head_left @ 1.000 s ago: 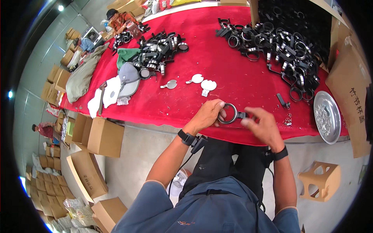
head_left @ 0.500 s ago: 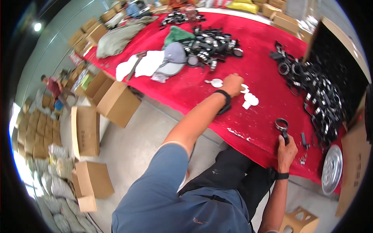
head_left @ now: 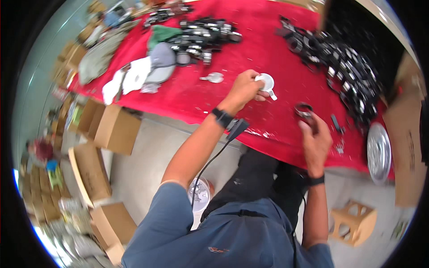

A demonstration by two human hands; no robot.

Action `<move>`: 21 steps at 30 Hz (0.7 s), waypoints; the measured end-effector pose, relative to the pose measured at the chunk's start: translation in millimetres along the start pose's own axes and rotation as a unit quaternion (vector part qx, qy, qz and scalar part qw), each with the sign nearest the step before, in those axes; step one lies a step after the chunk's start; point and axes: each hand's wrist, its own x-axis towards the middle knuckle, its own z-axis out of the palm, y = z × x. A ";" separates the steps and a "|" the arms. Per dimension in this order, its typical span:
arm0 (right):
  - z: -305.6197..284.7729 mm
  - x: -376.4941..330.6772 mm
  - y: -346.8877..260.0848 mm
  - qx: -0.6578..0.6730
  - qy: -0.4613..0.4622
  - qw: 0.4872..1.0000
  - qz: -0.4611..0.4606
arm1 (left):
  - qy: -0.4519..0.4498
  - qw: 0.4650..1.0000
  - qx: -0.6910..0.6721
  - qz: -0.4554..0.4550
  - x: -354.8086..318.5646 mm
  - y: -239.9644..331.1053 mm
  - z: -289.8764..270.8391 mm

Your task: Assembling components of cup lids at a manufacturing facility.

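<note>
Between the fingers and thumb of my left hand [head_left: 246, 89] is a thin white disc with a tab [head_left: 268, 82], raised over the red-covered table [head_left: 263, 116]. A second white tabbed disc [head_left: 216, 77] lies on the cloth to its left. My right hand [head_left: 317, 144], near the front edge, is closed on a black ring-shaped part with a shiny inner rim [head_left: 303, 106]. Most of that part's lower end is hidden by the fingers. Just right of this hand a small dark strip [head_left: 335, 121] rests on the cloth.
Heaps of similar black parts lie at the right [head_left: 353, 71] and far left [head_left: 201, 38]. A grey cap [head_left: 161, 60], a hammer [head_left: 121, 82] and a silver tray [head_left: 378, 154] are on or beside the table. Open cardboard boxes [head_left: 117, 129] stand at the left.
My left hand has picked up white tabbed material from the cloth and come back toward the right hand. The right hand has turned and risen slightly with the ring part. The view has shifted.
</note>
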 end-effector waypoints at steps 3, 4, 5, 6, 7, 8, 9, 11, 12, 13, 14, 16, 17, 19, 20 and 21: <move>29.1 -1.5 -39.2 0.016 -0.054 0.996 -0.067 | -0.033 0.999 -0.028 -0.008 -43.5 -2.4 33.4; 31.0 0.0 -37.9 0.007 -0.034 0.990 -0.138 | -0.048 0.998 -0.033 -0.011 -47.3 -6.7 46.2; 31.7 -2.2 -28.2 0.013 -0.022 0.989 -0.146 | -0.052 0.997 -0.035 -0.033 -50.2 -10.1 58.1; 32.8 -4.7 -27.0 0.001 -0.011 0.989 -0.145 | -0.044 0.997 -0.034 -0.054 -53.4 -12.8 60.7; 32.5 -6.0 -26.5 -0.010 -0.001 0.989 -0.145 | -0.045 0.997 -0.036 -0.054 -54.6 -16.1 64.4; 27.2 -7.2 -24.4 -0.011 -0.004 0.989 -0.146 | -0.054 0.995 -0.055 -0.067 -54.5 -19.8 69.6; 20.9 -8.3 -21.9 -0.035 0.008 0.989 -0.146 | -0.059 0.993 -0.073 -0.077 -53.3 -22.6 72.0; 15.0 -10.9 -19.2 -0.059 0.013 0.989 -0.137 | -0.062 0.992 -0.070 -0.085 -47.4 -31.3 80.2; 12.7 -10.1 -18.1 -0.051 0.014 0.990 -0.130 | -0.069 0.991 -0.075 -0.088 -46.5 -30.8 83.3; 10.3 -9.1 -16.7 -0.044 0.016 0.991 -0.123 | -0.077 0.990 -0.080 -0.091 -45.5 -29.3 86.4; 7.7 -4.8 -13.3 -0.048 0.015 0.991 -0.124 | -0.080 0.989 -0.083 -0.091 -42.7 -28.5 86.7; 1.7 12.3 -1.2 -0.072 0.059 0.993 -0.072 | -0.034 0.999 0.009 -0.035 -32.8 -33.6 83.8; -0.1 20.9 7.6 -0.060 0.080 0.994 -0.047 | -0.040 0.999 0.007 -0.034 -27.6 -45.0 82.3; 1.7 33.4 13.9 -0.074 0.077 0.993 -0.043 | 0.027 0.946 0.283 0.153 -18.0 -69.4 75.7; 2.3 37.2 17.4 -0.079 0.082 0.993 -0.042 | 0.003 0.947 0.299 0.120 -19.0 -74.6 80.1; 5.1 39.6 17.8 -0.089 0.069 0.993 -0.034 | -0.001 0.947 0.298 0.123 -18.6 -80.6 83.5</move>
